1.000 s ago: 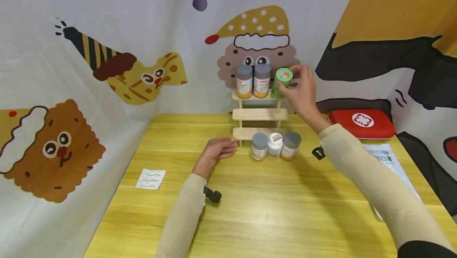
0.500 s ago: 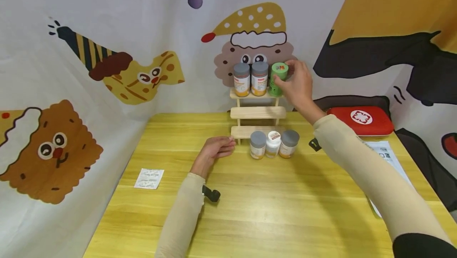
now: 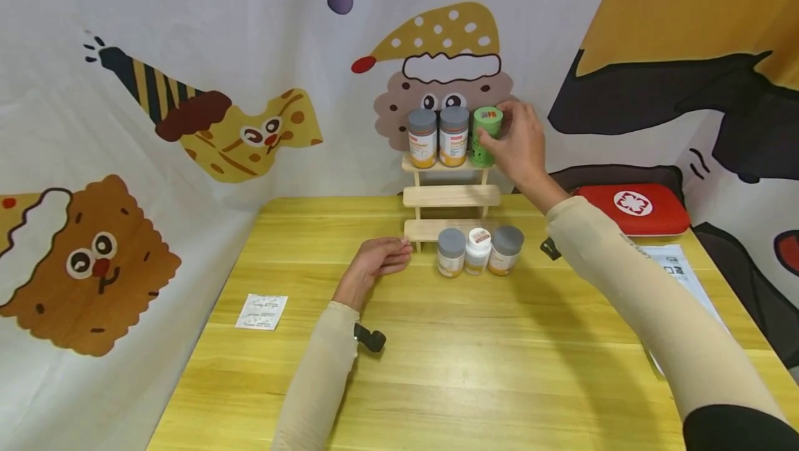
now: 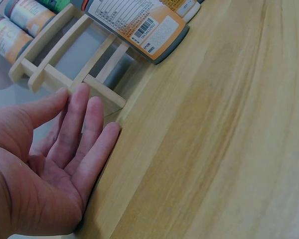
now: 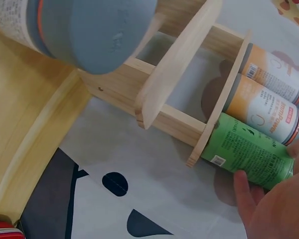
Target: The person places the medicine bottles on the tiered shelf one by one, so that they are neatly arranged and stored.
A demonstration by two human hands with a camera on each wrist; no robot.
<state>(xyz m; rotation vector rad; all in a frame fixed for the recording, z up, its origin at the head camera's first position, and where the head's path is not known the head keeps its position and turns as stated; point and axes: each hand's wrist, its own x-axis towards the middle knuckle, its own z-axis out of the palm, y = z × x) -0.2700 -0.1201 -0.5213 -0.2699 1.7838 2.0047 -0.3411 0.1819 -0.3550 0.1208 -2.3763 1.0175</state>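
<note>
Cannot see all the green canister (image 3: 481, 155) in the head view, partly behind the right hand (image 3: 521, 144); cannot read the white packet (image 3: 261, 312) at left, too finely printed.

A green canister (image 5: 246, 149) with a smooth, printed skin and low sheen meets the matt, bare-looking pale wood of a tiered rack (image 3: 451, 196). Caps (image 5: 107, 35) of dull grey plastic top bottles (image 3: 422, 146) wrapped in smooth printed labels (image 4: 145, 27); a white bottle (image 3: 478, 257) looks plastic too. The wood-grained bench (image 3: 449, 368) throws back a soft gloss (solid timber or laminate, one cannot tell). Creased, matt printed cloth (image 3: 250, 28) forms the backdrop to a red case (image 3: 655, 220) with a fabric-like cover, a smooth, paper-like packet (image 3: 261, 312) and soft cloth sleeves (image 3: 649, 305).
</note>
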